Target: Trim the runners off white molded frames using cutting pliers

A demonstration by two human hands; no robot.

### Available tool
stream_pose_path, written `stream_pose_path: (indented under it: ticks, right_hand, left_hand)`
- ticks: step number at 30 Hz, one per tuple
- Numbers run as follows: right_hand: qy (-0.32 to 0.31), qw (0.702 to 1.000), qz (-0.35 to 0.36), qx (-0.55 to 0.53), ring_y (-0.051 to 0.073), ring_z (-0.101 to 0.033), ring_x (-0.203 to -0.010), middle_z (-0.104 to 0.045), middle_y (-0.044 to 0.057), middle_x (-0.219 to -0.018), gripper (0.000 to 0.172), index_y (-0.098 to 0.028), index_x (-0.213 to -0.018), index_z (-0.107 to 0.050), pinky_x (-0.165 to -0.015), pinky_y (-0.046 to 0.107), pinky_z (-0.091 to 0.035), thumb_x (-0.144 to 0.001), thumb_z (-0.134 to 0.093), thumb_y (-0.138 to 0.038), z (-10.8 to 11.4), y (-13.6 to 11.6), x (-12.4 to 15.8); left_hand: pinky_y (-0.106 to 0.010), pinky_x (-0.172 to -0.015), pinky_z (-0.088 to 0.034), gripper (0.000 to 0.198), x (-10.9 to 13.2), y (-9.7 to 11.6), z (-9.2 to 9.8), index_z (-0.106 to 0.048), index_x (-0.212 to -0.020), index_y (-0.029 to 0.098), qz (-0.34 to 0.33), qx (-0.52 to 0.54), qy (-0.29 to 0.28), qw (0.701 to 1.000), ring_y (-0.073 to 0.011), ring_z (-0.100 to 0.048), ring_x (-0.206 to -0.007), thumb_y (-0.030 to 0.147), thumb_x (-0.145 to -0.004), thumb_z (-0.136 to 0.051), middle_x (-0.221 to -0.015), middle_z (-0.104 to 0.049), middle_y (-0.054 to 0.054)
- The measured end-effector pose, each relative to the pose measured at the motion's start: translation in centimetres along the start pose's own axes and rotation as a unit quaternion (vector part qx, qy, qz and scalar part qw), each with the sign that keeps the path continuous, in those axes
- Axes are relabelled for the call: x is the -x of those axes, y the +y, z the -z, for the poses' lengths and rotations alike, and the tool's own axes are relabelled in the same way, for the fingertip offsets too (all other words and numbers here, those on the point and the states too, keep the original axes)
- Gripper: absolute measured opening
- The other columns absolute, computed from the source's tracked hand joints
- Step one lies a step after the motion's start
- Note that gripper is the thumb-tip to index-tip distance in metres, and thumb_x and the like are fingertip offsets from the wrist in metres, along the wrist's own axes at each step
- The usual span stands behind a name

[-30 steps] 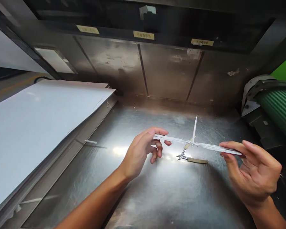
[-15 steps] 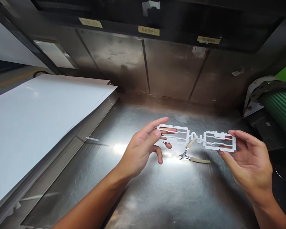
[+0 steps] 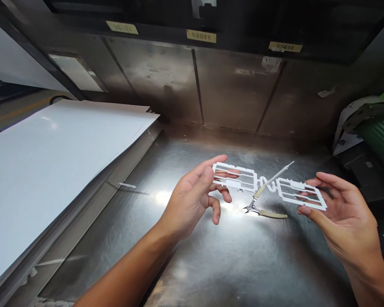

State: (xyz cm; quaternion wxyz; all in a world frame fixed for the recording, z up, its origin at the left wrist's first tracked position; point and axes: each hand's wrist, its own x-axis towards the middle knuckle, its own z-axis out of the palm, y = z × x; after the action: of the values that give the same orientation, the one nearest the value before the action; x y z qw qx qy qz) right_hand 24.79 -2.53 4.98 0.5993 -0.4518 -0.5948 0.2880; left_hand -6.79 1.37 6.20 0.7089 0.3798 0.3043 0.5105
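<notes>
A white moulded plastic runner frame (image 3: 233,169) is held up over the steel table, shown nearly face-on. It has two rectangular halves joined by a curved link, and a thin white spike (image 3: 280,172) juts up and to the right from the middle. My left hand (image 3: 192,192) pinches the left half between thumb and fingers, and my right hand (image 3: 342,217) grips the right half (image 3: 302,200) by its edge. Below the link lie side cutters (image 3: 259,209) with khaki handles, touching neither hand.
A stack of white sheets (image 3: 51,170) lies on a sloped ledge at left. Scuffed steel wall panels (image 3: 230,89) with yellow labels (image 3: 201,36) stand behind the steel table (image 3: 211,264). A green ribbed roller (image 3: 379,136) sits at right.
The frame has turned from edge-on to face-on, and its spike now leans right instead of standing upright. Both hands have rotated with it. The cutters have not moved on the table.
</notes>
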Motion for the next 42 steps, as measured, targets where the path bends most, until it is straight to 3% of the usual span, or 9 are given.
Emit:
stream_pose_path:
  ticks: [4, 9, 18, 25, 32, 37, 42]
  right_hand:
    - [-0.007, 1.0, -0.016, -0.002, 0.019, -0.08, -0.1, -0.076, 0.006, -0.119, 0.065, -0.03, -0.139, -0.075, -0.083, 0.021, -0.071, -0.08, -0.098, -0.013, -0.2, -0.4, 0.2]
    - [-0.021, 0.999, -0.032, -0.009, 0.022, -0.081, -0.094, -0.077, 0.008, -0.12, 0.066, -0.031, -0.142, -0.074, -0.069, 0.024, -0.072, -0.083, -0.098, -0.016, -0.1, -0.4, 0.4]
    - [-0.015, 0.999, -0.012, 0.026, 0.025, -0.082, -0.097, -0.074, 0.009, -0.126, 0.067, -0.032, -0.148, -0.072, -0.082, 0.03, -0.074, -0.087, -0.097, -0.019, -0.4, -0.4, 0.7]
    - [-0.02, 0.999, -0.033, -0.008, 0.022, -0.08, -0.097, -0.076, 0.008, -0.118, 0.055, -0.027, -0.141, -0.069, -0.077, 0.031, -0.073, -0.093, -0.092, -0.021, -1.1, -0.6, 1.0]
    - [-0.025, 0.999, -0.024, 0.004, 0.018, -0.077, -0.098, -0.073, 0.007, -0.121, 0.057, -0.029, -0.145, -0.067, -0.085, 0.029, -0.071, -0.094, -0.091, -0.019, -0.9, -1.0, 1.3]
    - [-0.031, 0.999, -0.026, 0.018, 0.023, -0.078, -0.1, -0.072, 0.01, -0.125, 0.057, -0.028, -0.148, -0.063, -0.071, 0.031, -0.072, -0.097, -0.088, -0.023, -0.9, -0.9, 1.4]
    - [-0.032, 0.999, -0.011, 0.021, 0.023, -0.078, -0.101, -0.072, 0.009, -0.13, 0.064, -0.032, -0.157, -0.058, -0.071, 0.032, -0.073, -0.1, -0.083, -0.017, -1.0, -0.8, 1.5]
  left_hand:
    - [-0.019, -0.039, -0.057, 0.06, 0.1, 0.0, 0.0, -0.061, -0.15, 0.018, -0.003, -0.008, 0.007, 1.0, -0.0174, -0.07, -0.078, 0.06, -0.109, -0.073, -0.128, -0.071, -0.015]
    - [-0.018, -0.039, -0.056, 0.056, 0.1, -0.3, 0.1, -0.061, -0.149, 0.019, -0.01, -0.004, 0.007, 1.0, -0.0168, -0.07, -0.077, 0.059, -0.111, -0.07, -0.128, -0.071, -0.014]
    - [-0.017, -0.038, -0.054, 0.05, 0.1, -0.3, 0.3, -0.063, -0.152, 0.027, -0.021, -0.012, 0.022, 0.999, -0.0151, -0.069, -0.073, 0.054, -0.111, -0.073, -0.128, -0.071, -0.01]
    - [-0.02, -0.04, -0.054, 0.061, 0.3, -0.5, 0.2, -0.067, -0.152, 0.025, -0.014, -0.116, 0.105, 0.988, -0.016, -0.067, -0.072, 0.054, -0.101, -0.085, -0.131, -0.072, -0.013]
    - [-0.022, -0.043, -0.054, 0.069, 0.0, -0.8, 0.1, -0.068, -0.153, 0.023, 0.004, -0.152, 0.127, 0.98, -0.0165, -0.065, -0.071, 0.056, -0.096, -0.089, -0.12, -0.074, -0.011]
    - [-0.019, -0.043, -0.05, 0.06, 0.1, -0.6, -0.7, -0.07, -0.151, 0.022, 0.005, -0.148, 0.152, 0.977, -0.0147, -0.061, -0.067, 0.047, -0.099, -0.087, -0.104, -0.072, -0.006]
    - [-0.019, -0.043, -0.05, 0.06, 0.1, -0.5, -1.2, -0.071, -0.151, 0.027, 0.005, -0.16, 0.157, 0.975, -0.0147, -0.06, -0.067, 0.047, -0.098, -0.088, -0.104, -0.073, -0.005]
